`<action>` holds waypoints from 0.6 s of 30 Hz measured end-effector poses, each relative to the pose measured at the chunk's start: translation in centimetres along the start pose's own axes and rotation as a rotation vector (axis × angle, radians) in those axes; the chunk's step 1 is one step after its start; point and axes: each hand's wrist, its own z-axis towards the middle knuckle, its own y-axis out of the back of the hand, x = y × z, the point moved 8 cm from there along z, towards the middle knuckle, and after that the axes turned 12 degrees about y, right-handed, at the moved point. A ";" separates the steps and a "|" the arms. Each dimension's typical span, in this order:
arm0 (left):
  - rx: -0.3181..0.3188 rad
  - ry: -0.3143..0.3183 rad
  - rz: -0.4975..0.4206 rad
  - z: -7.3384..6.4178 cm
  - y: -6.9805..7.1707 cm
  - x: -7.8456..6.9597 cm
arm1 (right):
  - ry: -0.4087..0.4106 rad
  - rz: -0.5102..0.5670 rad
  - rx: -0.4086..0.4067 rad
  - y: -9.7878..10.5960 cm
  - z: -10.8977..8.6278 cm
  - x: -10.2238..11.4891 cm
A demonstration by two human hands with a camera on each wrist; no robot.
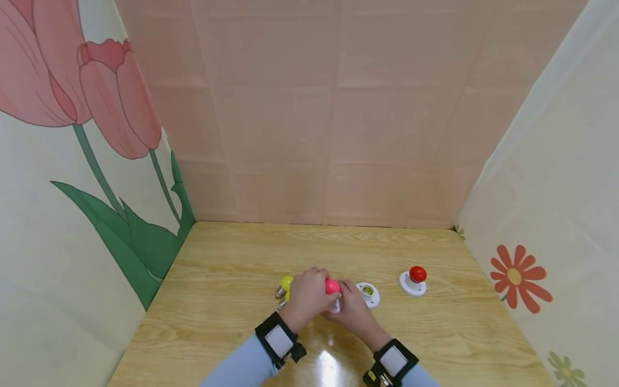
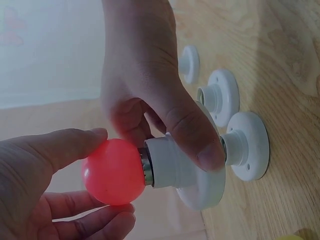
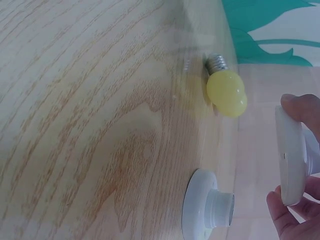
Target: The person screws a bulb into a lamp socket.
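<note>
My left hand [image 1: 308, 294] pinches a pink-red light bulb [image 2: 114, 171] between thumb and fingers. In my right hand [image 1: 357, 312] I grip a white round lamp socket [image 2: 165, 160], raised above the table and tilted on its side in the left wrist view. The bulb's metal screw base sits partly inside the socket's mouth, with some thread still showing. The right wrist view shows the held socket's flat base [image 3: 290, 155] between thumb and fingers; the bulb is out of sight there.
Beyond my right hand stands an empty white socket [image 1: 368, 294]. Farther right, a red bulb [image 1: 417, 274] sits in another socket [image 1: 413, 289]. Yellow bulbs [image 3: 225, 90] lie on the wooden table [image 1: 232, 258], left of my left hand. Printed cloth walls surround the table.
</note>
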 end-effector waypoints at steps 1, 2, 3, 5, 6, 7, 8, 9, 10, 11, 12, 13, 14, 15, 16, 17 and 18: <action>-0.003 -0.003 0.004 0.0 0.0 0.0 | 0.001 0.002 0.000 0.0 0.0 0.0; -0.005 -0.006 0.009 0.0 0.0 0.0 | 0.000 0.002 0.000 0.0 0.0 0.0; -0.005 -0.007 0.011 0.0 -0.1 0.0 | -0.002 0.001 0.003 0.0 0.0 0.0; 0.004 -0.002 0.012 0.0 -0.1 0.0 | -0.003 0.002 0.004 0.0 0.0 0.0; 0.011 0.005 0.010 0.0 -0.1 0.0 | -0.010 0.005 0.007 0.0 0.0 0.0; 0.017 0.012 0.007 0.0 -0.2 0.1 | -0.020 0.012 0.010 0.0 0.0 0.0; 0.024 0.019 0.003 0.1 -0.2 0.1 | -0.035 0.017 0.015 0.0 -0.1 -0.1; 0.027 0.027 -0.006 0.1 -0.2 0.1 | -0.043 0.023 0.017 0.0 -0.1 -0.1; 0.028 0.034 -0.015 0.1 -0.2 0.2 | -0.053 0.033 0.019 0.0 -0.1 -0.2; 0.027 0.040 -0.024 0.1 -0.2 0.2 | -0.062 0.039 0.020 0.1 -0.1 -0.2; 0.023 0.044 -0.035 0.1 -0.2 0.3 | -0.070 0.045 0.020 0.1 -0.1 -0.2; 0.019 0.046 -0.042 0.1 -0.2 0.3 | -0.069 0.047 0.018 0.1 -0.1 -0.2; 0.015 0.049 -0.046 0.1 -0.2 0.3 | -0.061 0.043 0.016 0.1 -0.1 -0.1; 0.009 0.050 -0.047 0.1 -0.1 0.4 | -0.047 0.040 0.010 0.2 0.0 0.0; 0.008 0.050 -0.040 0.1 -0.1 0.4 | -0.038 0.037 0.008 0.2 0.0 0.1; 0.008 0.052 -0.029 0.1 -0.1 0.4 | -0.027 0.032 0.004 0.1 0.0 0.1; 0.009 0.052 -0.016 0.1 -0.2 0.4 | -0.016 0.028 0.001 0.1 0.1 0.2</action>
